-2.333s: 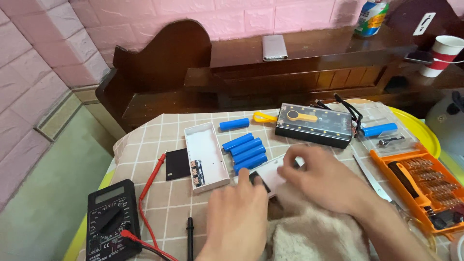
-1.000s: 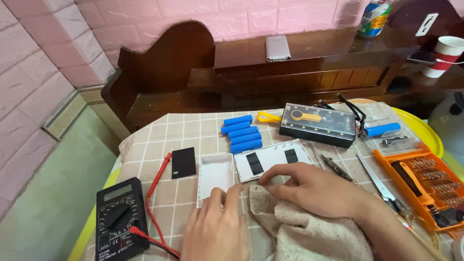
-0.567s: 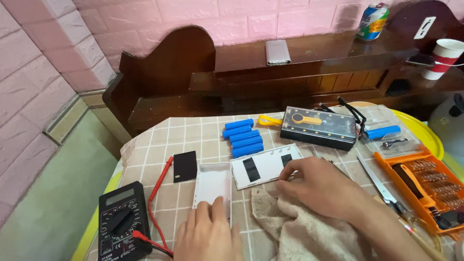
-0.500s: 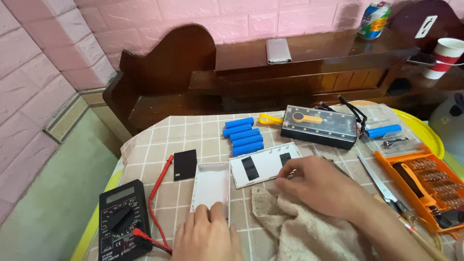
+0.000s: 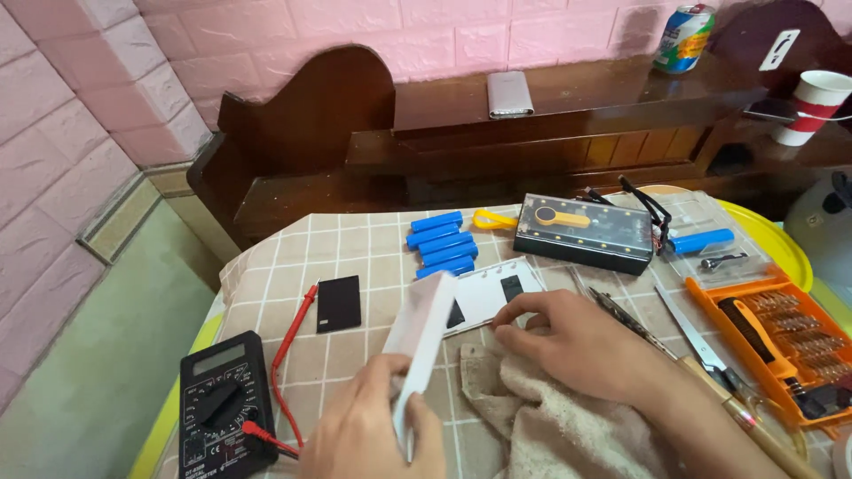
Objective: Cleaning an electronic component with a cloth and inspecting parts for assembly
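The white case shell (image 5: pixel 417 333), which lay flat on the checked tablecloth (image 5: pixel 355 244) half a second ago, is now tipped up on edge in the left hand (image 5: pixel 373 435), fingers and thumb pinching its lower end; the right hand (image 5: pixel 577 341) rests on the beige rag (image 5: pixel 532 417), fingertips curled onto the white flat panel (image 5: pixel 484 297) just beside the shell; blue cylindrical cells (image 5: pixel 441 244) lie behind; a black multimeter (image 5: pixel 222 404) sits at the left.
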